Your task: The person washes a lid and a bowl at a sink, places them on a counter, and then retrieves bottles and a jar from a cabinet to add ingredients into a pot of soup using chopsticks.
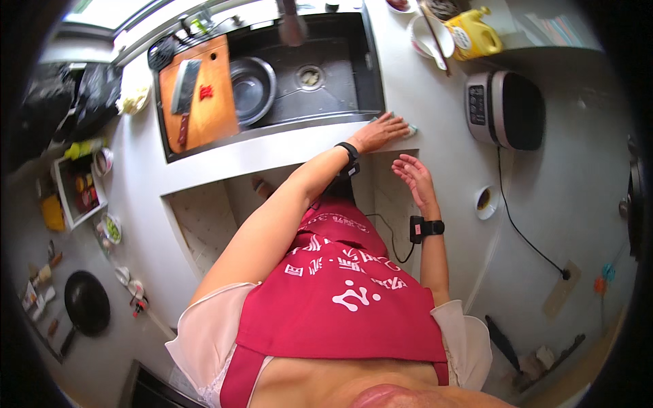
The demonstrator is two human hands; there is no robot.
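My left hand point(381, 133) lies flat, palm down, on a pale green cloth point(411, 129) at the counter edge by the sink's front right corner. Most of the cloth is hidden under the hand. Held up over the front edge of the counter, my right hand point(416, 178) is empty, its fingers loosely curled. The black sink point(331, 61) holds a metal basin point(251, 92). A wooden cutting board point(219, 120) spans its left side, bearing a cleaver point(185, 87) and some chopped red pieces point(205, 92). Bits of pale food sit in the drain point(310, 77).
Right of the sink stand a white bowl point(421, 38) with a spoon and chopsticks, a yellow oil jug point(472, 35), a rice cooker point(505, 109) with its cord, and a small bowl of dark liquid point(485, 202). A bowl of pale food point(133, 97) is at left, below a faucet-side ledge.
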